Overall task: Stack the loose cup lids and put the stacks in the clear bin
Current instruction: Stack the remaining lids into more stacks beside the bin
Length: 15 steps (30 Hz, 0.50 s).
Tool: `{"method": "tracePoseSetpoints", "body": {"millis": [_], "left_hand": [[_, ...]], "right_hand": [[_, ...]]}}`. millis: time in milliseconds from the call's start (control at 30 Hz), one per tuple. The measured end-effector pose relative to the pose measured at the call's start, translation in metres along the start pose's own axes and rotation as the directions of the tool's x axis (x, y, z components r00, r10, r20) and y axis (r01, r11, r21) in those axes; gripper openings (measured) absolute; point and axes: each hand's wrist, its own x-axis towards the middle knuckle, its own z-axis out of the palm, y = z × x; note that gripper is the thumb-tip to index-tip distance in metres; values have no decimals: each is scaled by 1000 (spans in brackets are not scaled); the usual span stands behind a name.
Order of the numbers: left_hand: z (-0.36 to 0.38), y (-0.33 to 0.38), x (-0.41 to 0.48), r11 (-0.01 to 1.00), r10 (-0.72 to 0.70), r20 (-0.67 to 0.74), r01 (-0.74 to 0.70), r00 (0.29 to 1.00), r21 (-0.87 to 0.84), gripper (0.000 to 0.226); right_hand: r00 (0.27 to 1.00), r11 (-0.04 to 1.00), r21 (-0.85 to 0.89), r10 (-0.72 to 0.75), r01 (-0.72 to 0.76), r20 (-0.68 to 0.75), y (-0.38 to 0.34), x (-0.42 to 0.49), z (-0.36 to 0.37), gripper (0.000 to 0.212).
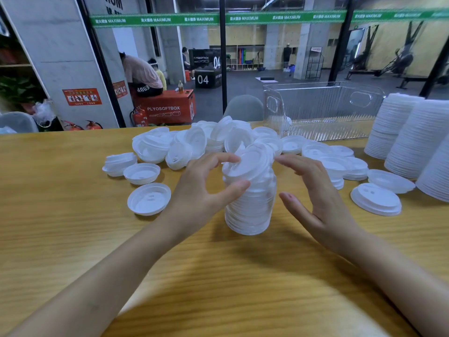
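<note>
Now the lid stack (250, 203) is pinched near its top by the left hand (201, 188); the right hand (323, 203) is held open beside it. Probably light and slippery, it is best clasped low.

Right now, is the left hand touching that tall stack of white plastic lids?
Touching. The head view shows the left hand with its thumb against the tall stack of white plastic lids, fingertips on its top lid.

A gym beyond our wooden surface (73, 215)
We see a red plyo box (167, 108) with a bottle (180, 86) on it, black boxes (207, 79) marked 04, fire extinguishers (139, 117), a green banner (218, 19) and a grey chair (244, 108).
</note>
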Motion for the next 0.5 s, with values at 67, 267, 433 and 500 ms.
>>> {"method": "tracePoseSetpoints", "body": {"millis": [67,267,433,500], "left_hand": [[1,0,0,1000,7,6,-7,1000,-3,50],[3,0,2,1000,6,18,-6,1000,-2,51],[6,-3,1,999,-6,27,7,1000,-41,60],[6,-3,0,999,-2,27,3,1000,-48,61]], "right_hand": [[1000,1000,-3,-1,1,0,-1,0,0,51],[1000,999,-40,-6,6,17,-2,1,0,44],[1000,1000,-30,-2,2,12,-1,1,1,41],[1000,1000,-17,-9,9,5,-1,2,2,39]]}}
